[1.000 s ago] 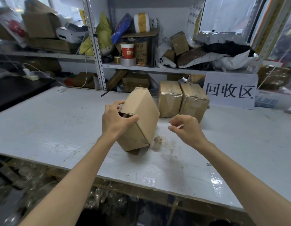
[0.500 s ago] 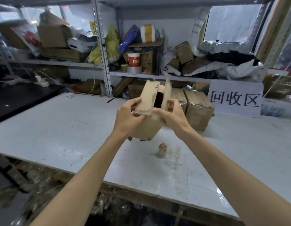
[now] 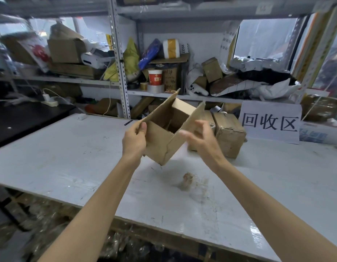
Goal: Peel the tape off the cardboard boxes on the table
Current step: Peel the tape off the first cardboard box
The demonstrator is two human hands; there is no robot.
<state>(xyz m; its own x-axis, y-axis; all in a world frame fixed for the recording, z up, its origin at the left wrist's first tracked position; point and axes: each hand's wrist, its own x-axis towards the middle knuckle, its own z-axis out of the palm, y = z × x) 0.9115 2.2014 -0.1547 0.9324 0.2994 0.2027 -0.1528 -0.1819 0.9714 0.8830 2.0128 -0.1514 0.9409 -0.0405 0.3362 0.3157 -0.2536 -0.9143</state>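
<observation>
Head view: left hand [image 3: 134,143] pinches the open cardboard box [image 3: 160,148] by its left flap [image 3: 160,108]; blurred right hand [image 3: 203,142], fingers spread, seems just off the right flap [image 3: 192,121].

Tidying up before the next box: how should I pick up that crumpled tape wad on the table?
Pinch the tape wad by its bunched brown lump, coming straight down from above. The lump stands up off the table, while the clear film trailing to its right lies flat and would likely be harder to catch.
</observation>
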